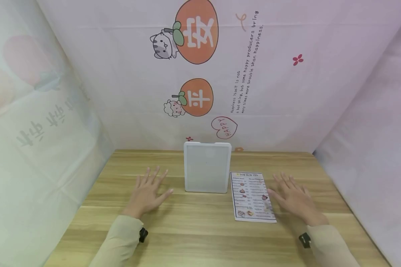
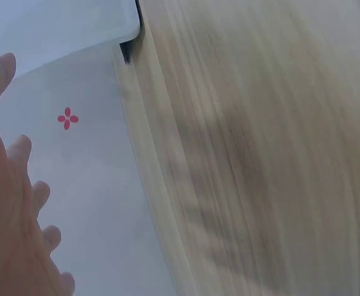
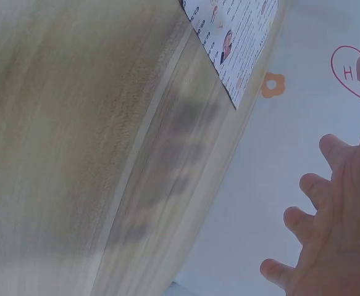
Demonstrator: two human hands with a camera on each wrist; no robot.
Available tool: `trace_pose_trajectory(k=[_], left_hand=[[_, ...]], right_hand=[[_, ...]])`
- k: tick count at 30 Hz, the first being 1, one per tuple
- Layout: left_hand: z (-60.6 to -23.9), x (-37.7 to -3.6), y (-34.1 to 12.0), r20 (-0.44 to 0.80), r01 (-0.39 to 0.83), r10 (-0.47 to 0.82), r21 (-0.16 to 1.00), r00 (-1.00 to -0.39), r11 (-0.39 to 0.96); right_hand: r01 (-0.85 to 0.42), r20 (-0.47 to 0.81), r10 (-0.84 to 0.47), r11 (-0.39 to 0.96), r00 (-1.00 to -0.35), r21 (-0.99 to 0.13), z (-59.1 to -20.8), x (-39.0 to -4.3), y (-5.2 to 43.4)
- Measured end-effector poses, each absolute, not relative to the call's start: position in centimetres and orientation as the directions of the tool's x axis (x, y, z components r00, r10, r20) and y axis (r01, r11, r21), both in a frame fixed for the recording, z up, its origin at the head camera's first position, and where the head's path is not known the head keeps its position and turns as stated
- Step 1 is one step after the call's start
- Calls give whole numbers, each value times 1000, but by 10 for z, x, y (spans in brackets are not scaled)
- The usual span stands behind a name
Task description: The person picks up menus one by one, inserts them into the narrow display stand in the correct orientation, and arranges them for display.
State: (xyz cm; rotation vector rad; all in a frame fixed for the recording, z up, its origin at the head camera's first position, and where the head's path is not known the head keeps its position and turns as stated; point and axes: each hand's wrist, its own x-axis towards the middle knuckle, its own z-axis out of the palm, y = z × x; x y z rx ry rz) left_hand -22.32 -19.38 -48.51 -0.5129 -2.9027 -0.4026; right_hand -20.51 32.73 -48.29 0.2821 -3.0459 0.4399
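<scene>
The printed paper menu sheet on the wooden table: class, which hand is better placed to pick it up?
Probably the right hand: its thumb lies at the printed paper menu sheet, while the left hand rests beyond the white tray.

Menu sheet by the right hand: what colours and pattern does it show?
The menu sheet is white with black text and small food pictures; clearest in the head view.

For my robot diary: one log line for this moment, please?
left hand: open, over table | right hand: open, beside menu sheet | white board: between hands
</scene>
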Motion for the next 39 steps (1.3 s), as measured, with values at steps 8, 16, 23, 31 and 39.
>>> trace_pose_trajectory(k=[8, 16, 23, 31, 39], left_hand=[[-485, -225, -184, 179, 376, 338, 269, -924, 886], [-485, -228, -175, 173, 421, 385, 288, -906, 860], [-486, -230, -168, 190, 464, 425, 302, -885, 833], [-482, -230, -159, 210, 509, 464, 337, -861, 792], [-483, -235, -143, 197, 519, 489, 474, -850, 711]], right_hand=[[-199, 84, -182, 936, -980, -290, -483, -206, 327], [-205, 71, -193, 920, -979, -334, -486, -206, 327], [-219, 65, -212, 873, -975, -435, -487, -206, 324], [-234, 78, -228, 806, -970, -543, -488, -206, 323], [-175, 37, -200, 738, -979, -651, -486, -206, 322]])
